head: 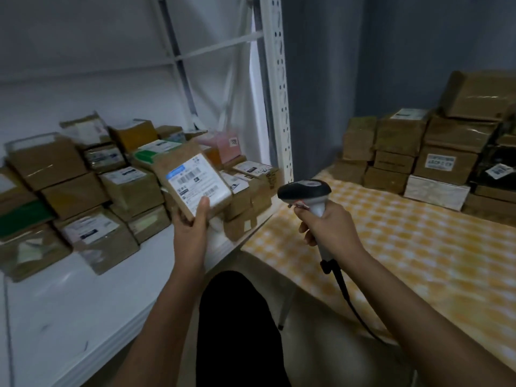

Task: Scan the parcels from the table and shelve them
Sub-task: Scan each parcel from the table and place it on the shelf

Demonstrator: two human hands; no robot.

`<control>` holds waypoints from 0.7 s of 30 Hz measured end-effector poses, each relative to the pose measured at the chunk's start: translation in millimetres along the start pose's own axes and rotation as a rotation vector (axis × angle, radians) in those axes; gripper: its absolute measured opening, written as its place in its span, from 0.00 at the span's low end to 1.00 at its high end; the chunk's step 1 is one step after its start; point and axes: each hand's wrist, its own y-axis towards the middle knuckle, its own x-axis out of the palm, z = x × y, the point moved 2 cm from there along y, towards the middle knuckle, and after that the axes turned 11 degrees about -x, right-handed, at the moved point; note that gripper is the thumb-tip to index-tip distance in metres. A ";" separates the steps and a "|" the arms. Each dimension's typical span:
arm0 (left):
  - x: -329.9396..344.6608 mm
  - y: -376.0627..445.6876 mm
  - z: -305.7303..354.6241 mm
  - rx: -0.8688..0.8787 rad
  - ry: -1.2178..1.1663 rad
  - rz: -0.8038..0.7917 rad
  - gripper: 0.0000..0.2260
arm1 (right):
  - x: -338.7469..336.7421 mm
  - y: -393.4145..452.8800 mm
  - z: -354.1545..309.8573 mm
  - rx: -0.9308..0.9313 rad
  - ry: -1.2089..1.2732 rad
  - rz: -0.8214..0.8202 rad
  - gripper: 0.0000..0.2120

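- White shelf board [69, 311] near left; yellow-checked table [405, 247] right.
- Left hand [191, 233] grips small cardboard parcel [192, 178] by its lower edge, thumb on the label; parcel raised over the shelf, label up.
- Judged light and stiff; edge hold suits it.
- Right hand [329, 227] wraps barcode scanner [305, 196], just beside the parcel.
- Shelved parcels [92, 180] behind; unscanned boxes [435, 155] at the table's back.

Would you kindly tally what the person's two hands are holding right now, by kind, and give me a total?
Parcels, held in the left hand: 1
Barcode scanners, gripped in the right hand: 1
Total: 2
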 end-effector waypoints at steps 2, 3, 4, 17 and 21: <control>-30.0 4.7 -14.2 -0.055 -0.015 0.058 0.47 | 10.8 -4.3 3.6 0.018 -0.027 -0.044 0.10; -44.2 6.9 -21.1 -0.086 -0.004 0.087 0.48 | 15.4 -6.3 5.5 0.025 -0.040 -0.062 0.10; -56.8 9.8 -28.2 -0.119 0.016 0.107 0.49 | 19.2 -8.0 7.6 0.032 -0.044 -0.075 0.09; -58.3 27.9 -44.6 -0.188 0.951 0.066 0.38 | 31.6 -13.3 24.6 0.076 -0.038 -0.083 0.10; -49.9 29.9 -50.6 -0.113 1.062 0.104 0.32 | 28.2 -14.1 26.9 0.067 -0.042 -0.077 0.08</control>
